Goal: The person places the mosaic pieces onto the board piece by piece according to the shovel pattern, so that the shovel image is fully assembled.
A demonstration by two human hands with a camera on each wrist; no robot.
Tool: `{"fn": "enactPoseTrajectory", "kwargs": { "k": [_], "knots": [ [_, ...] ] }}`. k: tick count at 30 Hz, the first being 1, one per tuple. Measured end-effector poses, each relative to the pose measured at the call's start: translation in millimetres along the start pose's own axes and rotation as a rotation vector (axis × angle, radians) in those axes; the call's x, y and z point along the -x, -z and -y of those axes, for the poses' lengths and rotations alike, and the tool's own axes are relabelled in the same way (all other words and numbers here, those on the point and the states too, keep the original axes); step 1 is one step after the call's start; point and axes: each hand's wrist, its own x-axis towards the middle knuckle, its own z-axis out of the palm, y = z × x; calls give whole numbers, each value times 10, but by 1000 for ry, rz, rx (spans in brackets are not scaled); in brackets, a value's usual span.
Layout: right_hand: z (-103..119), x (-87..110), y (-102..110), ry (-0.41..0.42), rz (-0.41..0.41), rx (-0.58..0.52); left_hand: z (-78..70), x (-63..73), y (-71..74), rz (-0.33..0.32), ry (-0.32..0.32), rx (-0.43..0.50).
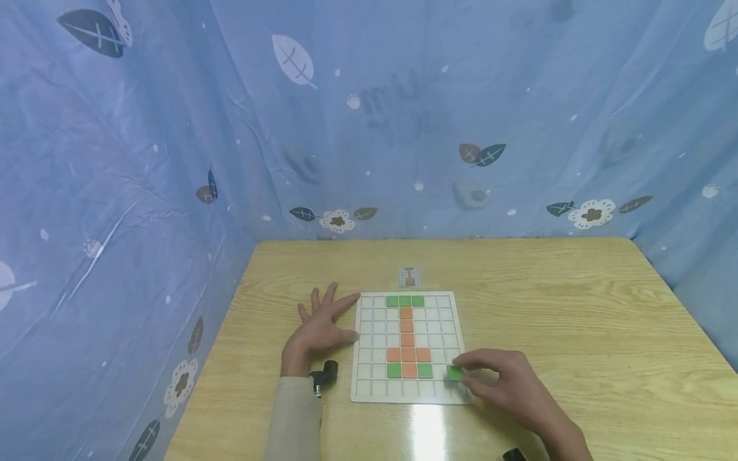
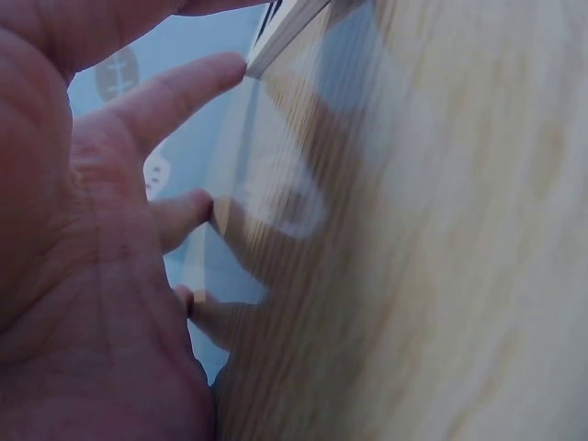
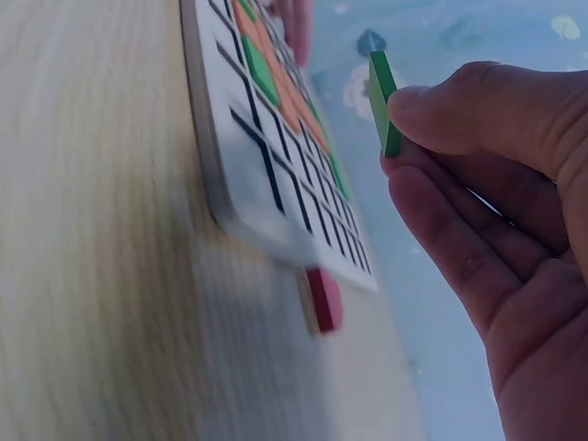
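Note:
A white grid board [image 1: 371, 387] lies on the table, with orange and green square tiles set in some of its cells. My right hand [image 1: 507, 384] pinches a loose green tile [image 3: 384, 106] between thumb and fingers. In the right wrist view that tile is held up off the board, and in the head view it overlaps the board's lower right part. With fingers spread, my left hand [image 1: 319, 326] rests on the table, its thumb and index fingertips at the board's left edge. A red piece [image 3: 325, 300] sits beside the board's edge; my right hand hides it in the head view.
A small card [image 1: 410, 276] with a grid picture lies behind the board. Black wrist gear [image 1: 325, 376] shows by the left sleeve. Blue patterned curtains [image 1: 403, 128] hang along the back and sides of the wooden table [image 1: 605, 307].

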Motion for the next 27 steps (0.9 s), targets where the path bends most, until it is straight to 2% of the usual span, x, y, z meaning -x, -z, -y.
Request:
{"fn": "enactPoseTrajectory", "kwargs": {
  "k": [8, 18, 27],
  "knots": [
    [98, -88, -179, 10, 41, -50, 16, -14, 3, 0, -4, -15],
    [140, -168, -353, 95, 81, -111, 3, -16, 1, -3, 2, -9],
    [206, -197, -471, 25, 149, -214, 17, -11, 2, -3, -5, 0]
  ]
}}
